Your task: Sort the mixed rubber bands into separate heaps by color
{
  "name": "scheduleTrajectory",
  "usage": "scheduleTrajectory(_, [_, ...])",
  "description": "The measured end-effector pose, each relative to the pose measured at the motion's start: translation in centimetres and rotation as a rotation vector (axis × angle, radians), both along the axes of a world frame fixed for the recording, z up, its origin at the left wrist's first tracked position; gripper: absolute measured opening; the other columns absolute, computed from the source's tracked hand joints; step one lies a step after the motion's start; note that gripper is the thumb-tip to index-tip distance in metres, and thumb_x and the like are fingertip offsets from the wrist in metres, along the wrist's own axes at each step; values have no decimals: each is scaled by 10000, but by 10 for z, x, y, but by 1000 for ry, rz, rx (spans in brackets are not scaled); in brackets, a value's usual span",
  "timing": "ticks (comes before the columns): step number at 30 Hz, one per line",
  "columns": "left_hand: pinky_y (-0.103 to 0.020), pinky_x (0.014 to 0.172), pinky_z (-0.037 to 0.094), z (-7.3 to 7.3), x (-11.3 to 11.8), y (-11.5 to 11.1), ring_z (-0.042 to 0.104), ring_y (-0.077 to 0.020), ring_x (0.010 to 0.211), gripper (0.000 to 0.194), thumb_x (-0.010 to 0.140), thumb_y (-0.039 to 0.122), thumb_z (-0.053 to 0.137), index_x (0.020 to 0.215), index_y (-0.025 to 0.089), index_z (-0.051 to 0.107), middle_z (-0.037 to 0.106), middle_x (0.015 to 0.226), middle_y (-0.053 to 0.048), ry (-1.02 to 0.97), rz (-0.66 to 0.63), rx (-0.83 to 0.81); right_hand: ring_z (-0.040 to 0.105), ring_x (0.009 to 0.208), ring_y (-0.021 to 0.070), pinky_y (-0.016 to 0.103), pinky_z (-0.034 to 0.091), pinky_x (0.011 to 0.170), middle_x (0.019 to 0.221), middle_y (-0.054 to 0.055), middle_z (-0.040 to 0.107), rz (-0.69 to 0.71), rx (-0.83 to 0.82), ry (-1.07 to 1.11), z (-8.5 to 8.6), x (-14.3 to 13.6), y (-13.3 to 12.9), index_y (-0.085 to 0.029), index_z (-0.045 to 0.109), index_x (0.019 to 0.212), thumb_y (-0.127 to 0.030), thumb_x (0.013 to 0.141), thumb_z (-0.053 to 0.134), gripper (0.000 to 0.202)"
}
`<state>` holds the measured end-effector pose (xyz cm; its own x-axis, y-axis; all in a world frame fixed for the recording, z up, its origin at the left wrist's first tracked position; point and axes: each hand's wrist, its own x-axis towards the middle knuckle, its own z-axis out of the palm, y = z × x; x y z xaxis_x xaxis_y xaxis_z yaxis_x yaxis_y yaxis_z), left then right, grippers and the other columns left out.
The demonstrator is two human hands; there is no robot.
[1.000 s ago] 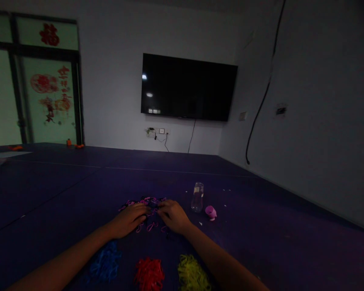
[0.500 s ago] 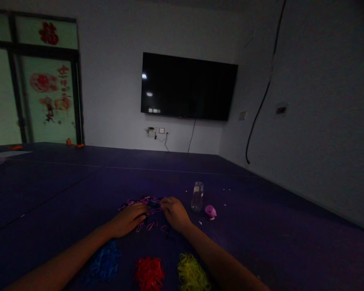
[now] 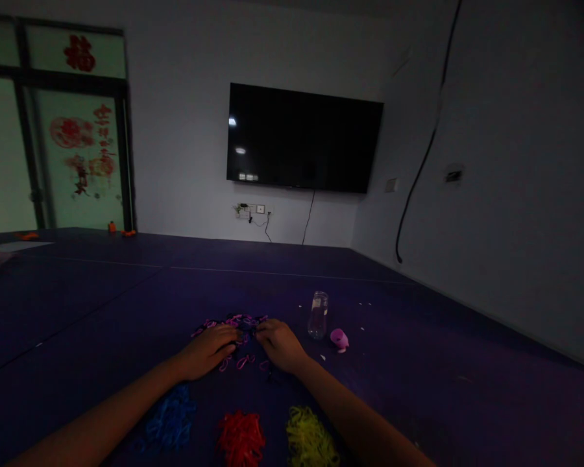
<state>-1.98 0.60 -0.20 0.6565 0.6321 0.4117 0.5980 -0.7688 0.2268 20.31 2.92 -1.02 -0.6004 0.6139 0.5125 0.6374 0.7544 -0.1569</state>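
Observation:
A loose pile of pink, purple and dark rubber bands (image 3: 244, 320) lies on the purple surface between my hands. At the pile's left side rests my left hand (image 3: 209, 350), fingers stretched over the bands and the thumb held apart. My right hand (image 3: 279, 345) is at the right side, its fingers bent in and closed at the bands. What is between those fingertips is too dark and small to tell. Nearer to me are a few stray pink bands (image 3: 243, 362). Separate heaps of blue bands (image 3: 171, 420), red bands (image 3: 241, 438) and yellow bands (image 3: 311, 438) lie closest.
Right of my right hand stands a clear bottle (image 3: 318, 316), beside a small pink cup-like piece (image 3: 339, 338). White scraps (image 3: 322, 357) dot the purple surface (image 3: 126, 311). A television (image 3: 304, 139) hangs on the far wall, and a black cable (image 3: 421, 168) runs down the right wall.
My right hand's fingertips have shifted very slightly at the edge of the pile. My left hand stays in nearly the same place, and the view has moved a little.

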Motion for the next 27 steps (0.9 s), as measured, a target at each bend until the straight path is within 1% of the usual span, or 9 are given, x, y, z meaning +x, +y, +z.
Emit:
scheduleTrajectory(5, [-364,972,335,3,1,-1,491,-191,1117,275,902,282,381,1116,221,543,592,1168,-49,10,-3,-4,554,931,162,279,392,823,966,47,640,18,-14,18,1,1,-2,-183,640,845,-180,867,421,220])
scheduleTrajectory(10, [-352,955,353,4,1,-2,503,-187,1096,273,900,266,383,1123,218,533,596,1154,-48,6,-20,-11,543,969,168,289,390,840,1014,65,625,5,-27,60,3,0,-3,-183,608,1015,-180,874,405,247])
scheduleTrajectory(13, [-345,945,365,4,1,-2,509,-187,1085,267,899,265,381,1106,213,542,593,1155,-48,4,-26,-13,544,960,166,290,397,834,1018,67,622,19,-28,69,4,0,-3,-185,587,1070,-174,879,392,274])
scheduleTrajectory(17, [-342,944,371,5,0,-3,508,-181,1087,276,898,253,375,1122,212,532,588,1163,-47,17,-22,-11,549,948,167,292,409,822,1012,69,622,38,-11,71,5,-1,-4,-181,580,1087,-176,884,379,285])
scheduleTrajectory(20, [-368,983,337,5,-1,-2,449,-190,1161,303,895,251,382,1170,227,507,537,1240,-47,29,-12,16,541,977,170,297,409,832,1047,74,613,54,15,67,7,-2,-6,-180,579,1082,-178,885,379,280])
scheduleTrajectory(23, [-391,1002,318,3,-1,-2,386,-201,1220,336,890,236,386,1214,233,476,467,1315,-52,42,6,44,542,982,167,289,415,827,1060,74,609,96,43,30,9,-3,-9,-178,595,1029,-173,880,389,255])
scheduleTrajectory(27, [-395,1007,317,-2,-3,1,376,-198,1230,363,887,216,382,1243,246,449,453,1328,-45,43,4,72,550,967,172,287,420,817,1063,79,610,139,93,-26,11,-3,-12,-166,610,984,-178,872,404,234])
